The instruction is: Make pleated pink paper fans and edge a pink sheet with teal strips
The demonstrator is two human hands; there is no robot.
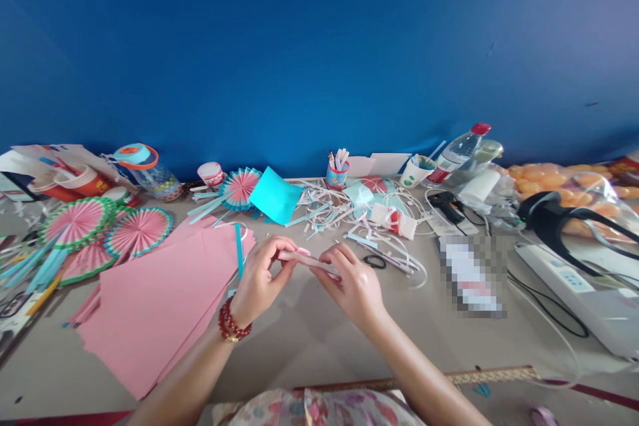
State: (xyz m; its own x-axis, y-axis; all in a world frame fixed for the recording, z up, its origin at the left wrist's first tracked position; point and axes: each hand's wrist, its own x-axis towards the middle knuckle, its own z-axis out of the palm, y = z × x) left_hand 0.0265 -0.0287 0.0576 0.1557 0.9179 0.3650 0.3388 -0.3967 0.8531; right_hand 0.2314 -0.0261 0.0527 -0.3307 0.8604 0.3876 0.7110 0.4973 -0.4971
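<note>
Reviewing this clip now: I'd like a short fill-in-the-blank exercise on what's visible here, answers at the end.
The left hand and right hand hold opposite ____ of a narrow pale strip.
The beaded bracelet is on the ____ wrist.
The large stacked paper sheets are ____.
The wall is ____.
Missing words: ends; left; pink; blue.

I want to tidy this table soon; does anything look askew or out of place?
The white strips lie in a loose tangle toward the wall, unlike the flat pink sheets. The clear bottle seems to lean, though the wide view may cause that.
</note>
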